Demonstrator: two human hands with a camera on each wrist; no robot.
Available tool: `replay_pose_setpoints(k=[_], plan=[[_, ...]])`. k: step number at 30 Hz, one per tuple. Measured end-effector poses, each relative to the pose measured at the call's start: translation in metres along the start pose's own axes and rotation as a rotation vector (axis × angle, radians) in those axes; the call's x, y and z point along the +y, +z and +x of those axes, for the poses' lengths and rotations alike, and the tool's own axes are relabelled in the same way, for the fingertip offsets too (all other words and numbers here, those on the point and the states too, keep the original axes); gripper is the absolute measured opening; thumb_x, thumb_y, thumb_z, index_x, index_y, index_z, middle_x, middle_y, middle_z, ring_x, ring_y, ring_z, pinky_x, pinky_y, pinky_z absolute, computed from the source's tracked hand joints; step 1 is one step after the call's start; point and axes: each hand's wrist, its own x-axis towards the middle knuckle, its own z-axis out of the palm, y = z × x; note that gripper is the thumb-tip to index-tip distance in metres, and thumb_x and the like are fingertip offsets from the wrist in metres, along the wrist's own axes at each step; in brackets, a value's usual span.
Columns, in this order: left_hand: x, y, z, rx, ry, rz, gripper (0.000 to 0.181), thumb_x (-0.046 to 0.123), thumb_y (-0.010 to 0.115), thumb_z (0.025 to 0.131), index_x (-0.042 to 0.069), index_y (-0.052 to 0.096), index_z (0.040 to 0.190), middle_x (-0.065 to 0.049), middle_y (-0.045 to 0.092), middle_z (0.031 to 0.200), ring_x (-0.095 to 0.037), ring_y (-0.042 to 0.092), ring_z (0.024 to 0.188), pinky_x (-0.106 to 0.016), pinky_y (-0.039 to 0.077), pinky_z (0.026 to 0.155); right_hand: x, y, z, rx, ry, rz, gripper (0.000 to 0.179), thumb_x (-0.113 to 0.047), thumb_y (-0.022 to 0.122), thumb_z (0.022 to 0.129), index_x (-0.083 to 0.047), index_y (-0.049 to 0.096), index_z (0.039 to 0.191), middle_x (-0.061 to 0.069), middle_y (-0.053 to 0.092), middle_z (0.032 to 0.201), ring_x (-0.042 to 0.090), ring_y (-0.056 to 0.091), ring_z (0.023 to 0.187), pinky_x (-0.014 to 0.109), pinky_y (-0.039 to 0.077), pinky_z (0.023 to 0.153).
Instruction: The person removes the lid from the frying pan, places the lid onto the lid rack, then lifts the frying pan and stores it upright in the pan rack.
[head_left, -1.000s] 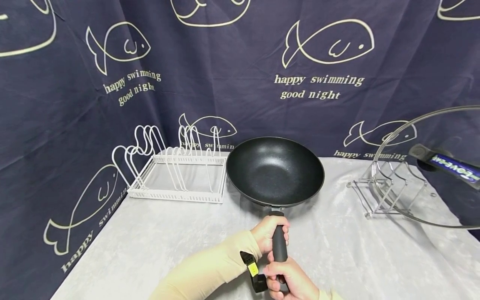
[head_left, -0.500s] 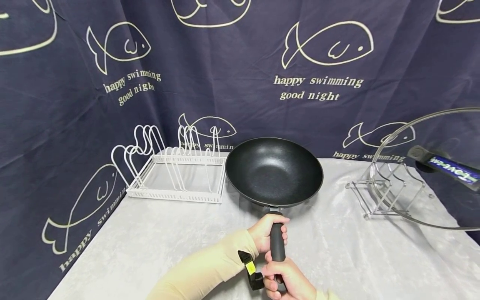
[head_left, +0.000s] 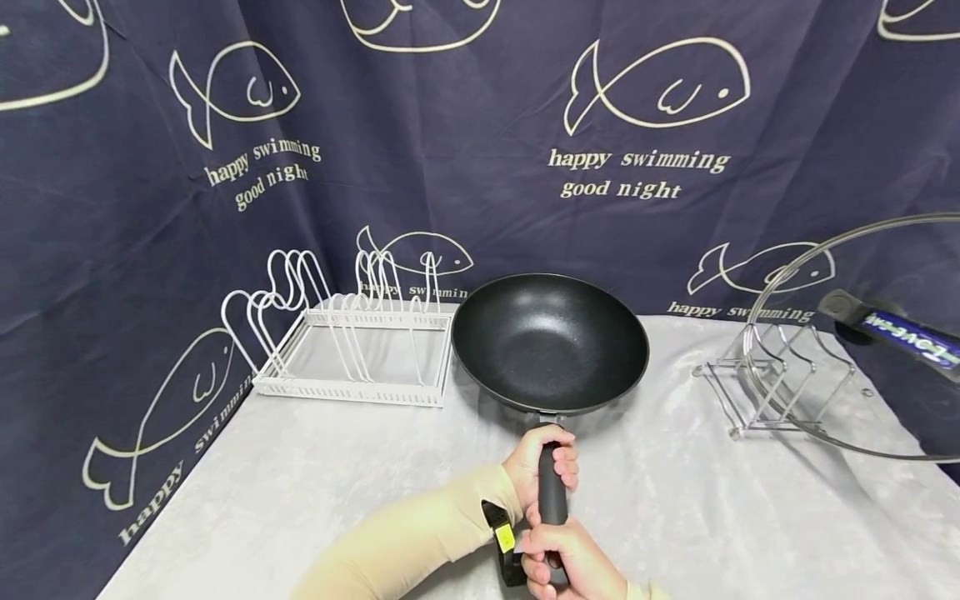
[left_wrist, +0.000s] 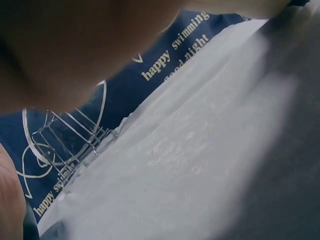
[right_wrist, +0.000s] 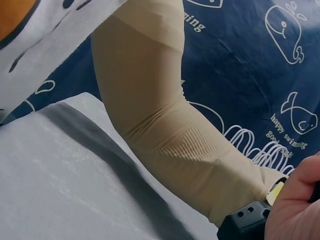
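Observation:
A black wok-shaped frying pan [head_left: 550, 342] is in the middle of the head view, its dark inside facing me and its black handle [head_left: 552, 492] pointing back. My left hand [head_left: 534, 463] grips the handle close to the pan body. Lower down, my right hand [head_left: 566, 557] holds the handle's end, thumb across it. Blurred skin of the left hand [left_wrist: 90, 45] fills the upper left of the left wrist view. In the right wrist view, the right hand [right_wrist: 295, 210] shows at the lower right, beside the left sleeve [right_wrist: 165, 125].
A white wire rack [head_left: 348, 387] stands left of the pan on the pale cloth-covered table [head_left: 675, 517]. At the right, a glass lid [head_left: 772, 292] with a dark handle stands upright in a small metal rack [head_left: 780, 417]. A navy fish-print curtain [head_left: 480, 125] hangs behind.
Both hands keep their grip on the handle, which has shifted very slightly to the left. The pan, racks and lid look the same.

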Motion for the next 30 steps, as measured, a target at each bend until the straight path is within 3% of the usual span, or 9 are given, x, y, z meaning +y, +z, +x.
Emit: replay_pose_setpoints(k=[4, 11, 22, 30], plan=[[-0.001, 0.002, 0.000, -0.026, -0.023, -0.026, 0.039, 0.016, 0.030, 0.089, 0.018, 0.035, 0.051, 0.012, 0.035, 0.045, 0.001, 0.039, 0.038, -0.008, 0.031, 0.048, 0.000, -0.001, -0.001, -0.043, -0.015, -0.001, 0.022, 0.001, 0.047, 0.083, -0.019, 0.044, 0.076, -0.007, 0.046, 0.059, 0.002, 0.046, 0.048, 0.015, 0.037, 0.047], [-0.002, 0.003, 0.001, -0.046, 0.050, -0.019, 0.029, 0.008, 0.027, 0.081, 0.022, 0.038, 0.058, 0.013, 0.035, 0.048, 0.001, 0.039, 0.040, -0.010, 0.029, 0.049, -0.002, -0.002, -0.004, -0.017, -0.007, 0.013, 0.021, 0.002, 0.047, 0.083, -0.019, 0.047, 0.077, -0.008, 0.046, 0.060, 0.002, 0.047, 0.048, 0.015, 0.037, 0.046], [-0.003, 0.005, 0.002, -0.029, 0.031, -0.018, 0.029, 0.011, 0.029, 0.084, 0.020, 0.039, 0.058, 0.010, 0.035, 0.052, 0.000, 0.041, 0.043, -0.011, 0.033, 0.052, -0.005, -0.003, -0.010, -0.041, -0.014, 0.032, 0.020, 0.001, 0.045, 0.085, -0.017, 0.046, 0.076, -0.007, 0.047, 0.061, 0.002, 0.046, 0.048, 0.016, 0.038, 0.046], [-0.006, 0.007, 0.001, -0.059, 0.048, -0.048, 0.023, 0.009, 0.023, 0.069, 0.020, 0.043, 0.064, 0.009, 0.036, 0.056, -0.002, 0.040, 0.047, -0.011, 0.032, 0.054, -0.006, -0.007, -0.011, -0.110, -0.028, 0.030, 0.021, -0.014, 0.051, 0.094, -0.017, 0.053, 0.074, -0.009, 0.053, 0.062, 0.001, 0.048, 0.050, 0.014, 0.039, 0.048]])
